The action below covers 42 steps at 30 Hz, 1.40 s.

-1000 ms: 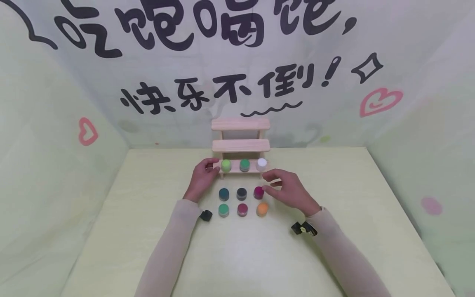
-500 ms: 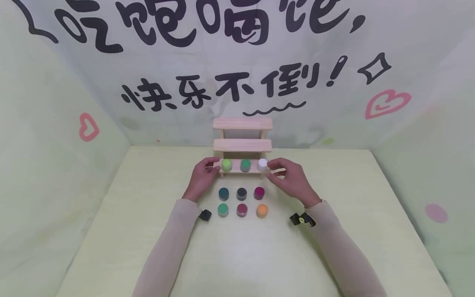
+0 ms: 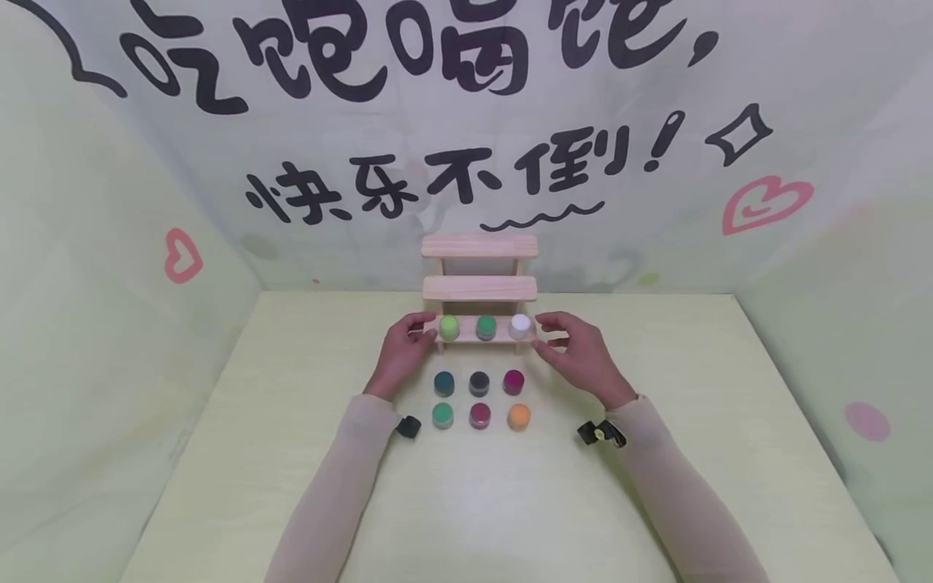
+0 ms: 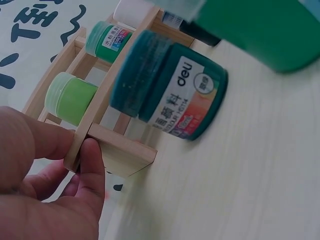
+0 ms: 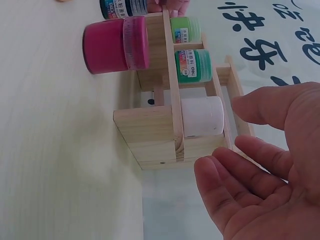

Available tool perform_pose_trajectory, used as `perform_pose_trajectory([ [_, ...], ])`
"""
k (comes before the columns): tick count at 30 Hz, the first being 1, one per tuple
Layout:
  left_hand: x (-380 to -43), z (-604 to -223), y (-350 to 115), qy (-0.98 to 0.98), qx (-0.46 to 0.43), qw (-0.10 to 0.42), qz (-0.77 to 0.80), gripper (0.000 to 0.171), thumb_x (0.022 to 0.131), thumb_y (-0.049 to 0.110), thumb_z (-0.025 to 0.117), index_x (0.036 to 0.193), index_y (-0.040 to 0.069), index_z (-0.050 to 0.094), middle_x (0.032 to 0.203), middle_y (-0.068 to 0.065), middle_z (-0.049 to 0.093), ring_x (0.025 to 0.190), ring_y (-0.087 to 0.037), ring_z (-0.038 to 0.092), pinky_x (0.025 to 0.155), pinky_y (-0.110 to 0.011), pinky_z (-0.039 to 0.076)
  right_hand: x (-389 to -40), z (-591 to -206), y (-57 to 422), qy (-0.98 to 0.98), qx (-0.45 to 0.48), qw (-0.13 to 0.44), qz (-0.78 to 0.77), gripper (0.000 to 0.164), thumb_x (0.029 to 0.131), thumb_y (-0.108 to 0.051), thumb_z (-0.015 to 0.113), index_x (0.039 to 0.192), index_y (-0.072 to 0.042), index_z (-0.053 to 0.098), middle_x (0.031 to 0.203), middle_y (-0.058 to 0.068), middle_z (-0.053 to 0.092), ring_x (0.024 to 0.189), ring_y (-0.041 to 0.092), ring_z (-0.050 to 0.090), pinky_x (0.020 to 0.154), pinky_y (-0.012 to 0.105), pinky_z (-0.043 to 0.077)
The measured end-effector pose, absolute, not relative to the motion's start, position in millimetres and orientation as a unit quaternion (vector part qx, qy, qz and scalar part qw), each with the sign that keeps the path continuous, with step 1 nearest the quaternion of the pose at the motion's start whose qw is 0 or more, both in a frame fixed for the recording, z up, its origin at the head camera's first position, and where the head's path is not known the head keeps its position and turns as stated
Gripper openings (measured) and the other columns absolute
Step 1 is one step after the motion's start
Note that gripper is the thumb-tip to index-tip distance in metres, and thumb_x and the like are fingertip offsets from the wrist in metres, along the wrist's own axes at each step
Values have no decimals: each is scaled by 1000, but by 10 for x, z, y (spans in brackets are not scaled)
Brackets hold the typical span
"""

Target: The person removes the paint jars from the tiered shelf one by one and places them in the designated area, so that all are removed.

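In the head view my left hand [image 3: 401,352] pinches the left end of the bottom board of a three-step wooden rack [image 3: 479,287]. The left wrist view shows the thumb and forefinger on either side of that board, close to a light green paint jar [image 4: 75,100]. A green paint jar [image 3: 486,328] and a white jar [image 3: 521,327] stand along the same step. My right hand [image 5: 260,175] is beside the white jar at the right end, fingers spread and slightly bent, holding nothing. A gap shows between its fingertips and the jar [image 5: 202,116].
On the table [image 3: 452,502] before the rack are two rows of paint jars. Teal [image 3: 444,384], dark grey [image 3: 479,384] and magenta [image 3: 513,382] jars form one; green [image 3: 442,416], dark red [image 3: 479,416] and orange [image 3: 519,418] jars form the other. A printed cloth [image 3: 364,259] hangs behind.
My right hand has gone from beside the magenta jar up to the white jar, then slightly away to the right. The left hand keeps its grip on the rack.
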State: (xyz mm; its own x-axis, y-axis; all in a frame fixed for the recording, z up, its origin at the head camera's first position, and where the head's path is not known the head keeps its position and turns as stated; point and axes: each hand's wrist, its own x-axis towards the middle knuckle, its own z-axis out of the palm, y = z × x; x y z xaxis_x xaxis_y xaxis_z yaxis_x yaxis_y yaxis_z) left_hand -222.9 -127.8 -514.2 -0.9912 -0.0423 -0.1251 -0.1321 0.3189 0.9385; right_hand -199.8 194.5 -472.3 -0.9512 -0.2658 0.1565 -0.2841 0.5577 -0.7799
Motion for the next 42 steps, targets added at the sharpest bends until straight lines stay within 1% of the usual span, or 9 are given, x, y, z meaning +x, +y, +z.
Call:
perform_pose_trajectory([
  [7, -2230, -5139, -1267, 813, -50, 43, 578, 34, 97, 25, 67, 131, 18, 63, 135, -8, 59, 122, -27, 60, 105, -44, 49, -2096, -4747, 1908, -877, 167, 14, 450, 49, 94, -23, 74, 136, -5, 59, 134, 11, 64, 121, 31, 62, 92, 46, 59],
  [14, -2211, -5092, -1279, 816, -44, 52, 575, 37, 98, 24, 66, 134, 19, 61, 136, -10, 57, 124, -28, 59, 107, -46, 47, -2200, -4734, 1788, -887, 162, -12, 431, 47, 94, -24, 73, 137, -9, 60, 124, 4, 68, 109, 22, 64, 87, 38, 60],
  [20, -2224, -5092, -1317, 817, -41, 58, 573, 38, 98, 25, 65, 135, 19, 60, 139, -10, 56, 128, -30, 58, 110, -47, 46, -2221, -4783, 1719, -895, 159, -8, 416, 42, 94, -23, 72, 133, -12, 64, 115, 1, 70, 105, 17, 63, 84, 34, 60],
  [24, -2242, -5086, -1307, 817, -39, 62, 572, 38, 98, 25, 65, 136, 19, 60, 140, -11, 55, 129, -30, 57, 111, -47, 45, -2193, -4799, 1726, -894, 153, 0, 420, 40, 93, -23, 73, 131, -14, 64, 114, 1, 69, 104, 18, 63, 84, 35, 59],
  [29, -2249, -5074, -1285, 813, -46, 66, 577, 37, 98, 23, 66, 135, 19, 60, 136, -10, 56, 125, -28, 57, 108, -47, 46, -2116, -4777, 1754, -891, 152, -2, 428, 39, 93, -24, 73, 130, -14, 64, 115, 1, 70, 105, 19, 63, 84, 37, 60],
  [36, -2244, -5081, -1283, 811, -45, 66, 580, 36, 99, 23, 65, 135, 19, 61, 135, -10, 56, 122, -27, 58, 107, -46, 47, -1993, -4757, 1771, -884, 151, -6, 443, 40, 93, -24, 75, 130, -16, 64, 118, 0, 71, 103, 18, 65, 86, 36, 60],
  [42, -2241, -5065, -1282, 814, -41, 66, 576, 36, 99, 22, 65, 134, 18, 60, 134, -10, 56, 122, -28, 58, 106, -46, 47, -1884, -4744, 1756, -873, 170, -3, 457, 42, 92, -23, 75, 131, -13, 64, 121, 1, 71, 107, 18, 66, 85, 35, 60],
])
